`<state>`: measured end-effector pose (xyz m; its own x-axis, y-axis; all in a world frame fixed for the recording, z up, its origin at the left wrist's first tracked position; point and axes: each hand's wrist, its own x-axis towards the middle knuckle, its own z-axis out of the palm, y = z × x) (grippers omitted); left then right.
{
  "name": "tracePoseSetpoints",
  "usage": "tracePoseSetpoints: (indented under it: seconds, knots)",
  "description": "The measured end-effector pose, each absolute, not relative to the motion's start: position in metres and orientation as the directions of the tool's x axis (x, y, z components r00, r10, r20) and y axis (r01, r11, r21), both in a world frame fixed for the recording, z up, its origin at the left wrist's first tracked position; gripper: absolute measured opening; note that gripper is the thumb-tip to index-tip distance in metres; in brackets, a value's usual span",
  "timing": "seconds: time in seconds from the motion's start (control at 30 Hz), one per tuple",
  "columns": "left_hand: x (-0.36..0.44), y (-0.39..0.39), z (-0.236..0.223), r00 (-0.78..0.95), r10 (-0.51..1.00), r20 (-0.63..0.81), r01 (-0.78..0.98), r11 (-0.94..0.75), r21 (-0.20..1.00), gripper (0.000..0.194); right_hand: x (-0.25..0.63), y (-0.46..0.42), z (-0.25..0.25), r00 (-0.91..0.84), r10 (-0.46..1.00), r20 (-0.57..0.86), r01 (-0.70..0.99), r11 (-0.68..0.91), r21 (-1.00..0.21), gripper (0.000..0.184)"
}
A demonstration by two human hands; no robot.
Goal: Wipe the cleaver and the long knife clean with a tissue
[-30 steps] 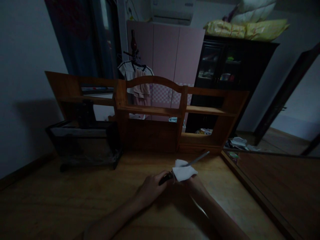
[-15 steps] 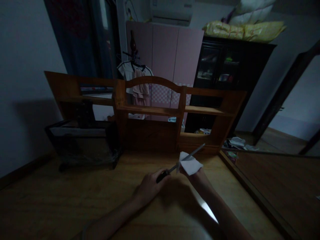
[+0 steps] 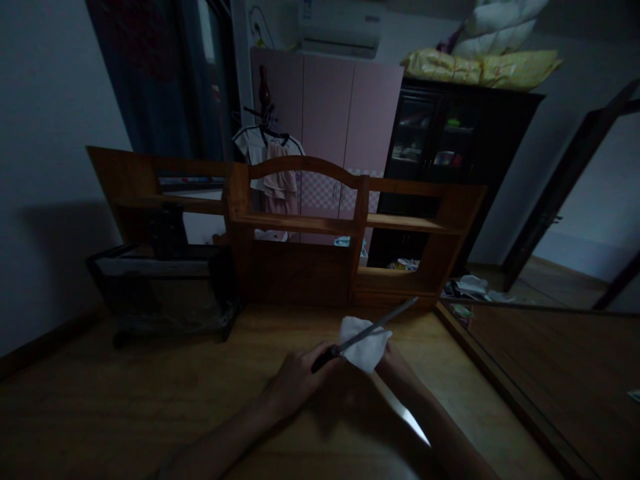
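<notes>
My left hand (image 3: 300, 373) is closed around the black handle of a knife (image 3: 385, 323), whose long, narrow grey blade points up and to the right. A white tissue (image 3: 367, 353) lies behind and below the blade near the handle. It is held by my right hand (image 3: 389, 360), whose fingers are mostly hidden by the tissue. Both hands are above a pale wooden tabletop (image 3: 240, 393).
A wooden shelf unit (image 3: 305, 223) stands along the back of the table. To the left is a dark, box-like frame on feet (image 3: 160, 287). A raised wooden edge (image 3: 493, 373) runs down the right. Beyond are pink wardrobes (image 3: 325, 113) and a black cabinet (image 3: 465, 133).
My right hand has moved the tissue left along the blade toward the handle, and it is spread wider. The knife's tip has shifted slightly right and down.
</notes>
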<state>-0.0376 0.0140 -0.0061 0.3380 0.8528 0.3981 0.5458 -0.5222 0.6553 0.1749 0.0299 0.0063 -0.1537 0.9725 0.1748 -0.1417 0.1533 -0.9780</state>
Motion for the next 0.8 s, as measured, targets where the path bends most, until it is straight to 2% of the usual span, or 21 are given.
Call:
tracePoseSetpoints:
  seconds: [0.1,0.23,0.53,0.67,0.8]
  knots:
    - [-0.038,0.015,-0.011,0.35,0.839,0.416,0.622,-0.541,0.567,0.037,0.174,0.02,0.019,-0.263,0.95,0.171,-0.138,0.138,-0.981,0.036]
    - [-0.039,0.016,-0.014,0.378,0.823,0.424,0.657,-0.561,0.503,0.038,0.169,0.015,0.026,-0.265,0.94,0.217,-0.142,0.185,-0.973,0.031]
    - [-0.04,0.016,-0.008,0.413,0.796,0.443,0.615,-0.603,0.508,0.033,0.16,0.014,0.028,-0.261,0.948,0.182,-0.198,0.132,-0.971,0.028]
    - [-0.039,0.015,-0.004,0.381,0.821,0.425,0.617,-0.568,0.545,0.032,0.162,0.023,0.022,-0.184,0.96,0.21,-0.245,0.162,-0.956,0.024]
    - [-0.039,0.014,-0.002,0.344,0.841,0.418,0.639,-0.536,0.552,0.033,0.179,0.041,0.01,-0.067,0.98,0.19,-0.404,0.147,-0.903,0.025]
